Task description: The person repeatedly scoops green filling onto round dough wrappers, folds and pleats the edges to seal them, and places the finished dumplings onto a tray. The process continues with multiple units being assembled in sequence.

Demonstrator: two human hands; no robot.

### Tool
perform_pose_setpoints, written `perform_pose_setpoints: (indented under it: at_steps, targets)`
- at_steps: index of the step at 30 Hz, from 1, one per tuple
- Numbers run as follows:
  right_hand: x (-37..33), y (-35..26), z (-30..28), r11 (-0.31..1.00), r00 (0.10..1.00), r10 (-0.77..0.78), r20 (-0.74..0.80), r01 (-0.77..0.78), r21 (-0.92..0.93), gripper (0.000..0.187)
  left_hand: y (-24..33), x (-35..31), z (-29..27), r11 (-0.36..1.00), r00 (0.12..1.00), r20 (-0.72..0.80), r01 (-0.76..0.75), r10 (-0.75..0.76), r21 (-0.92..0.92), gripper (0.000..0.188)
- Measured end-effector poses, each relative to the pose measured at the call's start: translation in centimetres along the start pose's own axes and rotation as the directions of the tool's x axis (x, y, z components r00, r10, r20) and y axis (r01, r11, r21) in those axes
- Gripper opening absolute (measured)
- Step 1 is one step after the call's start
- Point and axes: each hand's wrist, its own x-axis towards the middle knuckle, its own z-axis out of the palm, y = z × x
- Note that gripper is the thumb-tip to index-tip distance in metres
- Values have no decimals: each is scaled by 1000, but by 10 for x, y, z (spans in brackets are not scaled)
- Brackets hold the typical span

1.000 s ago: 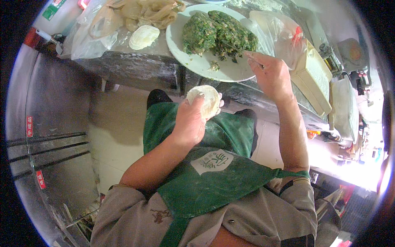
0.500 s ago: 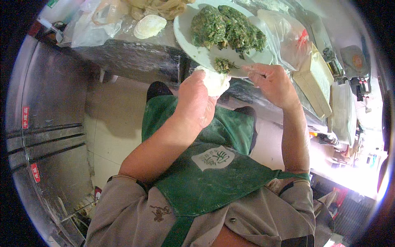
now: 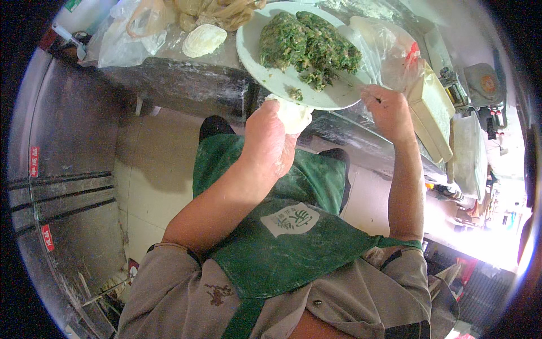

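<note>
My left hand (image 3: 270, 138) cups a round white dough wrapper (image 3: 293, 114) and holds it up against the near rim of a white plate (image 3: 255, 53). A mound of chopped green filling (image 3: 307, 45) is heaped on the plate, with a small bit of it by the rim just above the wrapper. My right hand (image 3: 387, 110) is at the plate's right edge with its fingers closed on a thin stick whose tip points toward the filling; the stick is barely visible.
The plate rests on a floured metal counter (image 3: 186, 79). A stack of round wrappers (image 3: 204, 39) and plastic bags (image 3: 127, 34) lie to the left. A clear bag (image 3: 389, 51) and a pale box (image 3: 432, 113) sit on the right. I wear a green apron (image 3: 282, 237).
My left hand has risen with the wrapper from chest height to the plate's rim. The right hand has stayed at the plate's right edge. The view has drawn closer.
</note>
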Motion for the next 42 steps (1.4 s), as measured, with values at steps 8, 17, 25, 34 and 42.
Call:
perform_pose_setpoints:
  at_steps: [8,17,25,34,42]
  targets:
    - [-15,-18,30,927,986,71,150,-121,355,29,1,8,-3,999,1000,-8,0,0,44,40]
    - [-59,-62,41,966,996,87,28,-91,243,27,5,5,6,999,995,-88,44,-43,11,38]
    - [-67,-67,53,923,990,-139,-16,135,361,27,10,7,3,1000,999,-38,25,-25,-10,36]
    - [-17,-70,36,959,986,-4,168,-44,279,26,18,13,-3,997,1000,2,17,-17,-72,33]
    - [-38,-66,61,917,978,-208,19,188,351,23,27,6,-3,1000,1000,-14,12,-13,-24,40]
